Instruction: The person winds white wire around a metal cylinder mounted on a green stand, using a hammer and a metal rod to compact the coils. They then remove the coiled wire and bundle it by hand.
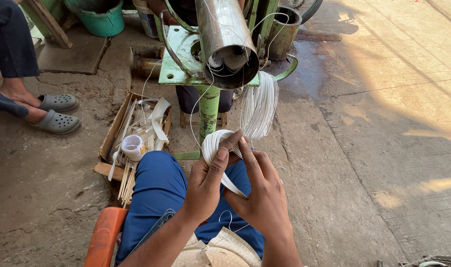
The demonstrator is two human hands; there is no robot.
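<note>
White cord coil [216, 148] sits between both hands above the blue-trousered lap, in front of the green stand [207, 106]. The left hand [205, 185] pinches the coil's near side, thumb and forefinger closed on the strands; the right hand [260, 193] grips its lower arc, fingers curled round it. It looks light, limp and smooth, likely to spring apart, so holding across the whole bundle seems best. A second hank [259, 104] hangs from the stand under the steel tube [225, 39]; a box [131, 136] of scraps lies on the floor.
</note>
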